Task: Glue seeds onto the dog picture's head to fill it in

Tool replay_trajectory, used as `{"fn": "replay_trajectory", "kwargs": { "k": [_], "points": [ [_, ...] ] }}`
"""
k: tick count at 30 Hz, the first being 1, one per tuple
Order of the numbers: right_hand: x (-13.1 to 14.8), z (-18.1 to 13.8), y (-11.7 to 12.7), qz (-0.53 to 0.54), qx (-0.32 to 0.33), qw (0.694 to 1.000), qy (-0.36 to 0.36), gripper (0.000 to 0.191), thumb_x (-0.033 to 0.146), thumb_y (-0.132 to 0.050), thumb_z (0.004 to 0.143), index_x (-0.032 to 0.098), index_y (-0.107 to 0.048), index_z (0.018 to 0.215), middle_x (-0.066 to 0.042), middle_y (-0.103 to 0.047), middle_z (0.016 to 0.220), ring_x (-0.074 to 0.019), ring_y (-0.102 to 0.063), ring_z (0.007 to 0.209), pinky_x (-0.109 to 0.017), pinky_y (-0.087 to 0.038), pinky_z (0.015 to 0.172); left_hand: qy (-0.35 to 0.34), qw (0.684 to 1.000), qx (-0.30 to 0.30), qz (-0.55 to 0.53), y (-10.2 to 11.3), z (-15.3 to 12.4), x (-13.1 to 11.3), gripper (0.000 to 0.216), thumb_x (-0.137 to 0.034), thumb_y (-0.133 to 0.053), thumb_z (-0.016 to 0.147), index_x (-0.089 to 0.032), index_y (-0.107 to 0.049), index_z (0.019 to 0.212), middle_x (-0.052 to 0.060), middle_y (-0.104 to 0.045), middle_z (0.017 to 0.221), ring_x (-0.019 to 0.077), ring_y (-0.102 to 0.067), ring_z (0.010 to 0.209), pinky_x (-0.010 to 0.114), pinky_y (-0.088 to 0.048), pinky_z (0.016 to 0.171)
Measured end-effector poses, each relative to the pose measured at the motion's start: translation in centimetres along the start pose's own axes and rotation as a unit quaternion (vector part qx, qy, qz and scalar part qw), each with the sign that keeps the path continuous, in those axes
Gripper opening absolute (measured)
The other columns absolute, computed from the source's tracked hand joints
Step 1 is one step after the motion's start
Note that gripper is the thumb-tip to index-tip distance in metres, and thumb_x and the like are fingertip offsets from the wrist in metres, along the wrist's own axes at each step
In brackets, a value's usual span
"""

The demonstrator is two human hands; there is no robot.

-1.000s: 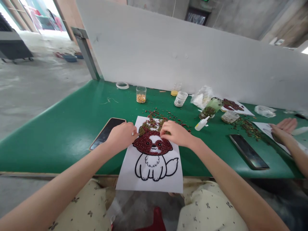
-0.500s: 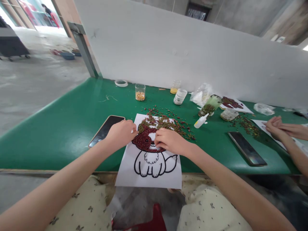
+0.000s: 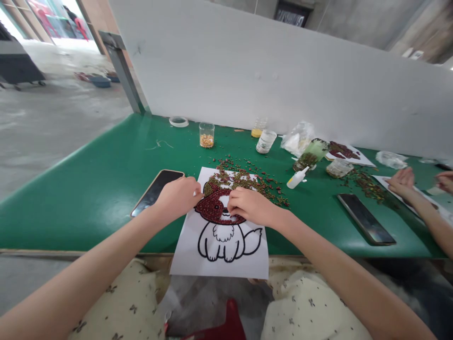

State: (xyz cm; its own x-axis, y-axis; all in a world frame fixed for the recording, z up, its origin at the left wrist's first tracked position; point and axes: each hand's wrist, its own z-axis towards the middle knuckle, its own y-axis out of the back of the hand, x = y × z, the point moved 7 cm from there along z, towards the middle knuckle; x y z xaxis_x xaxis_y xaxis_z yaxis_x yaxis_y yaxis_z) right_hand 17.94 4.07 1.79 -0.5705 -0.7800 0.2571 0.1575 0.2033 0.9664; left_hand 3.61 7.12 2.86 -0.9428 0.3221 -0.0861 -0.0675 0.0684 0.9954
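A white sheet (image 3: 219, 262) with a black dog outline lies at the table's near edge, the dog's head (image 3: 211, 210) filled with red beans. My left hand (image 3: 179, 196) rests curled on the sheet's left edge beside the head. My right hand (image 3: 247, 206) sits over the right side of the dog's head, fingertips pinched together on the beans; what they hold is too small to see. Loose red and green beans (image 3: 247, 179) lie scattered on the sheet's far end and the table behind it.
A phone (image 3: 155, 191) lies left of the sheet, another phone (image 3: 365, 218) at the right. A glue bottle (image 3: 296, 178), a glass of corn (image 3: 206, 135), cups, bags and a tape ring (image 3: 179, 122) stand further back on the green table (image 3: 88, 189). Another person's hands (image 3: 401, 182) work at the far right.
My right hand came down from the loose beans at the sheet's top to the dog's face. My left hand stayed put. The other person's hands separated.
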Motion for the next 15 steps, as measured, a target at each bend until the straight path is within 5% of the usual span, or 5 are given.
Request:
{"fn": "replay_trajectory", "kwargs": {
  "k": [15],
  "points": [
    [0.1, -0.1, -1.3, 0.021, 0.026, 0.999, 0.003, 0.014, 0.015, -0.050, 0.087, 0.015, -0.059, 0.076, -0.004, -0.057, 0.085, -0.0143, -0.046, 0.080, -0.028, -0.036, 0.078, 0.005, 1.000, 0.018, 0.014, 0.0, -0.1, -0.2, 0.028, -0.032, -0.042, 0.085, -0.018, -0.065, 0.076, 0.006, -0.064, 0.087, 0.0218, -0.059, 0.087, 0.029, -0.044, 0.069]
  ]
}}
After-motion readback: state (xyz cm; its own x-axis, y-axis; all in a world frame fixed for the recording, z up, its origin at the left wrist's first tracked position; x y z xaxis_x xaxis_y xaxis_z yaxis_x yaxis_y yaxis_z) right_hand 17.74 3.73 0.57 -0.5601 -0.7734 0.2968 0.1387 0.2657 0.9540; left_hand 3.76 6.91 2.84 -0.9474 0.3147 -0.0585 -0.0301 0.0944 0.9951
